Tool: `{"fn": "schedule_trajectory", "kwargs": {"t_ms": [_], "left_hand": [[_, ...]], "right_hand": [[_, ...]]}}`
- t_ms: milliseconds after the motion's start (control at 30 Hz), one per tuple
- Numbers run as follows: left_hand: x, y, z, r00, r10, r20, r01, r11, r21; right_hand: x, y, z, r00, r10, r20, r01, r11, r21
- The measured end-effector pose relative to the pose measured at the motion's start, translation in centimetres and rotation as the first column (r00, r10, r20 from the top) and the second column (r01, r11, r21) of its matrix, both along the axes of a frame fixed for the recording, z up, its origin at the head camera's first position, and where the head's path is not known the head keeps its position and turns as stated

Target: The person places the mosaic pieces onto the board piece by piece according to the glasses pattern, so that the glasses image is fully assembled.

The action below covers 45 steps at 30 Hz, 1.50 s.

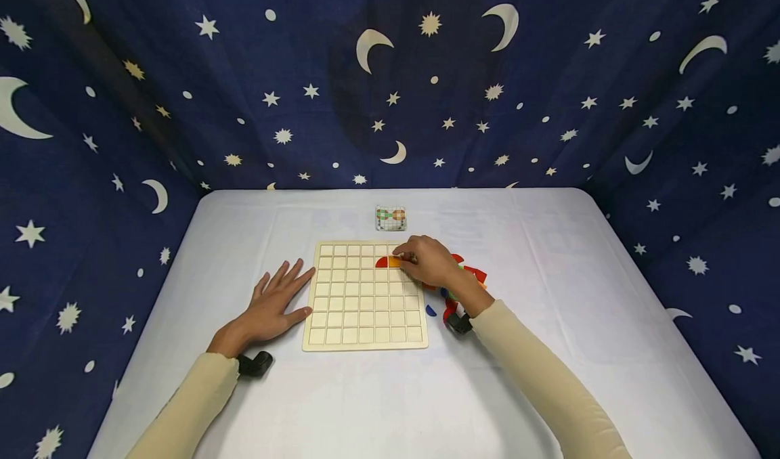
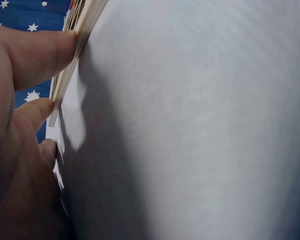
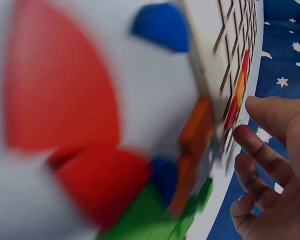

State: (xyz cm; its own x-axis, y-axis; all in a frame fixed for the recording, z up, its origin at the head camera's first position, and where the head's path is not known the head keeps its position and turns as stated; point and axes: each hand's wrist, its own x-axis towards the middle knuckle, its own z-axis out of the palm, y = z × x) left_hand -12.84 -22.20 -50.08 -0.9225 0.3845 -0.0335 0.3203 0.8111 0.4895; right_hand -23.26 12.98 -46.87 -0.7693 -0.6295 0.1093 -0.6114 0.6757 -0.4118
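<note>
A pale wooden grid board (image 1: 365, 310) lies on the white table (image 1: 548, 256). A red quarter-round piece (image 1: 381, 263) and an orange piece (image 1: 394, 262) sit in its second row, also seen edge-on in the right wrist view as the orange piece (image 3: 240, 85). My right hand (image 1: 426, 259) hovers over the board's upper right corner, fingers loosely curled, fingertips right beside the orange piece; nothing shows inside the right hand (image 3: 275, 165). My left hand (image 1: 274, 303) lies flat on the table, and the fingers (image 2: 40, 55) touch the board's left edge (image 2: 85, 20).
A pile of red, orange, green and blue pieces (image 1: 466, 279) lies right of the board, partly under my right wrist. One blue piece (image 1: 430, 310) lies apart near the board's edge. A small pattern card (image 1: 391, 218) sits behind the board. Star-printed cloth walls (image 1: 390, 73) surround the table.
</note>
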Motion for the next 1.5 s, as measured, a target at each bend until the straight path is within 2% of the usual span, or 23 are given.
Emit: {"fn": "schedule_trajectory", "kwargs": {"t_ms": [167, 300, 600, 867, 1067, 1500], "left_hand": [[0.0, 0.0, 0.1, 1.000, -0.002, 0.001, 0.002, 1.000, 0.005], [0.0, 0.0, 0.1, 1.000, 0.000, 0.001, 0.000, 1.000, 0.002], [0.0, 0.0, 0.1, 1.000, 0.000, 0.006, 0.000, 1.000, 0.006], [-0.1, -0.2, 0.1, 1.000, -0.001, 0.008, 0.001, 1.000, -0.007], [0.0, -0.1, 0.1, 1.000, 0.000, 0.008, 0.000, 1.000, -0.005], [0.1, -0.1, 0.2, 1.000, -0.001, 0.006, 0.001, 1.000, 0.002]], "right_hand": [[0.9, 2.5, -0.3, 1.000, -0.020, -0.003, 0.020, 1.000, 0.011], [1.8, 4.0, -0.7, 1.000, -0.003, -0.027, 0.005, 0.999, 0.047], [2.9, 5.0, -0.7, 1.000, -0.021, -0.024, 0.023, 0.996, 0.091], [3.0, 5.2, -0.4, 0.992, -0.028, -0.124, 0.045, 0.990, 0.137], [2.5, 4.8, -0.2, 0.983, -0.035, -0.178, 0.057, 0.991, 0.119], [2.4, -0.5, -0.4, 0.979, 0.082, -0.189, -0.074, 0.996, 0.049]]}}
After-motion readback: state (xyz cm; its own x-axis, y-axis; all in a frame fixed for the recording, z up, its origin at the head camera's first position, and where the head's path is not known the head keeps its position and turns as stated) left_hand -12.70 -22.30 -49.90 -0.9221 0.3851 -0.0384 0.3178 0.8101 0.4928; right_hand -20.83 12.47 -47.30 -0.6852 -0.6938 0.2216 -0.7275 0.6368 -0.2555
